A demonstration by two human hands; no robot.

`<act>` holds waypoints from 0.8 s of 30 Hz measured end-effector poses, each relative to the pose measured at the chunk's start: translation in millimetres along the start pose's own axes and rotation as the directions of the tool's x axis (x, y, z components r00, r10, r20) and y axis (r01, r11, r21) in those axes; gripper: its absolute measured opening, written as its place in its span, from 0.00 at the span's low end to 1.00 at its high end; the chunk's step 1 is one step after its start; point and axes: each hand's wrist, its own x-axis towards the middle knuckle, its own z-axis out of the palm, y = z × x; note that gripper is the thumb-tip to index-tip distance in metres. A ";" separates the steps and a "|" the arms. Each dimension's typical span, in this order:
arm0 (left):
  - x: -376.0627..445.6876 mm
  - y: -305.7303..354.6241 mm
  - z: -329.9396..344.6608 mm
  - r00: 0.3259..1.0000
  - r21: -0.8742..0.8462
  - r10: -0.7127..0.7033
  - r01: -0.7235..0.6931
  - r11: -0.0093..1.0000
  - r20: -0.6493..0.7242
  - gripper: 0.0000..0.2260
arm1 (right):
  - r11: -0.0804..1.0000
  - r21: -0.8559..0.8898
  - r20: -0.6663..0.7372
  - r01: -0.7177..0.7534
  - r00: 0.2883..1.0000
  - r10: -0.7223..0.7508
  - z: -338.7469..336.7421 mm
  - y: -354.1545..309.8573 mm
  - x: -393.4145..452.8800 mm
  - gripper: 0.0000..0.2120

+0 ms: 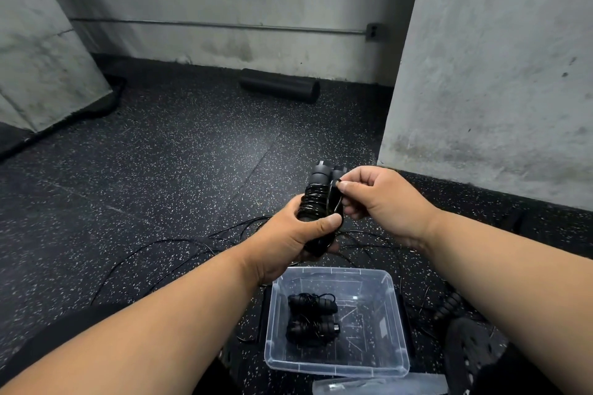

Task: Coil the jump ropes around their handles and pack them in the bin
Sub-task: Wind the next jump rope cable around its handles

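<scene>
Head | left hand point(290, 239) grips handles point(316, 199), bottoms hidden | right hand point(372, 199) pinches rope point(333, 199)

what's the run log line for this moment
left hand: grips paired handles | right hand: pinches rope end at coil | clear bin: two coiled ropes | floor: loose ropes

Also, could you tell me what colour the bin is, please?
The bin is clear plastic; head view.

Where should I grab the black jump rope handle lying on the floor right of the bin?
Grip the ribbed handle around its middle, coming from above. It lies flat on the floor beside the clear bin, so its top is open. Its loose cord trails off, so hold the handle, not the cord.
</scene>
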 end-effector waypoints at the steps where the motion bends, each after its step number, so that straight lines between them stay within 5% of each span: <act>1: -0.2 0.5 0.2 1.000 -0.001 0.001 -0.001 1.000 -0.010 0.28 | 1.000 -0.001 -0.005 -0.001 1.000 0.001 0.7 0.7 -0.1 0.04; 9: -4.1 2.7 0.4 1.000 0.010 -0.029 0.029 1.000 -0.011 0.27 | 0.992 -0.119 0.141 0.043 0.990 -0.026 -13.0 -4.8 3.3 0.09; 16: -7.9 -4.9 1.1 0.998 0.002 -0.060 0.060 0.998 0.002 0.28 | 0.922 -0.380 0.201 0.076 0.979 0.002 -21.5 -4.5 11.7 0.01; 24: -7.5 -4.1 -1.9 0.996 0.005 -0.081 0.081 0.997 -0.027 0.28 | 0.920 -0.365 0.251 0.141 0.967 -0.048 -23.2 -7.5 8.0 0.04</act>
